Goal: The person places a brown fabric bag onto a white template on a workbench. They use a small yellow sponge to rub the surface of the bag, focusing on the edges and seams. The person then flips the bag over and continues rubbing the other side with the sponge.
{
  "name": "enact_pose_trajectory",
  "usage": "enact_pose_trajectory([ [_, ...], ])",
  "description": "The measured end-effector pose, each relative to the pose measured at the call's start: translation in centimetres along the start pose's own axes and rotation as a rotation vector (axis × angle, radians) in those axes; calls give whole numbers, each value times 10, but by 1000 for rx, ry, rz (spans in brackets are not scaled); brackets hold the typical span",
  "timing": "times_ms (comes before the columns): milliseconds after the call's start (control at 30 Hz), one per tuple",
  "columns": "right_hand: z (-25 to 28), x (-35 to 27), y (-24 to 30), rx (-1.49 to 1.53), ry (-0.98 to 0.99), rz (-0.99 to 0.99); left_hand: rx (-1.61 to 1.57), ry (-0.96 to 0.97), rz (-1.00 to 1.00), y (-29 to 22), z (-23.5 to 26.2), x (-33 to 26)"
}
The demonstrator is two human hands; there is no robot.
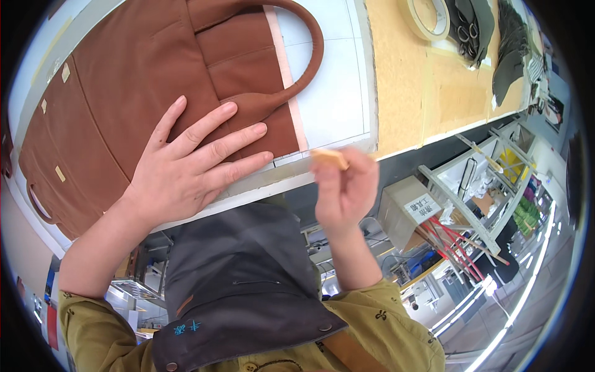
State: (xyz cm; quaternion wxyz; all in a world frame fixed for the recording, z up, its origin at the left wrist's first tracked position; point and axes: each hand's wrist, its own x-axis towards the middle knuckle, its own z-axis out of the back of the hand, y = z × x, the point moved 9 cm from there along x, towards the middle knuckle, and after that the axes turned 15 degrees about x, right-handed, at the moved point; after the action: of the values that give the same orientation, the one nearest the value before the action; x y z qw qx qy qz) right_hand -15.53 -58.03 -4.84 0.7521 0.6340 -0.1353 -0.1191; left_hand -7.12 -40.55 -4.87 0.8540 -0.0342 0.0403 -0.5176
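Observation:
A large brown leather bag (130,68) lies on the white tabletop, its rounded handle (313,56) arching out to the right. Pressed flat on the leather near the handle's base is my left hand (186,161), its fingers spread and nothing held. My right hand (347,192), slightly blurred, hovers by the table's front edge, apart from the bag. Between its thumb and fingers is a small tan block (330,159); its exact kind is unclear. A pale pink strip (286,68) runs along the bag's edge, and small bits of beige tape (60,173) stick to the leather.
To the right lies a tan board (403,93) with a roll of masking tape (427,18) and black leather pieces (474,31) on it. Below the table's right edge stand a grey box (409,204) with red rods (449,242) and a metal rack (458,192).

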Motion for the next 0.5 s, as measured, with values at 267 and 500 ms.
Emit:
enact_pose_trajectory([
  [267, -24, -17, -1, -87, -50, 23, -55, -29, 12, 3, 1, -3],
  [500, -24, -22, -2, -234, 23, 52, -61, -25, -3, 2, 1, -3],
])
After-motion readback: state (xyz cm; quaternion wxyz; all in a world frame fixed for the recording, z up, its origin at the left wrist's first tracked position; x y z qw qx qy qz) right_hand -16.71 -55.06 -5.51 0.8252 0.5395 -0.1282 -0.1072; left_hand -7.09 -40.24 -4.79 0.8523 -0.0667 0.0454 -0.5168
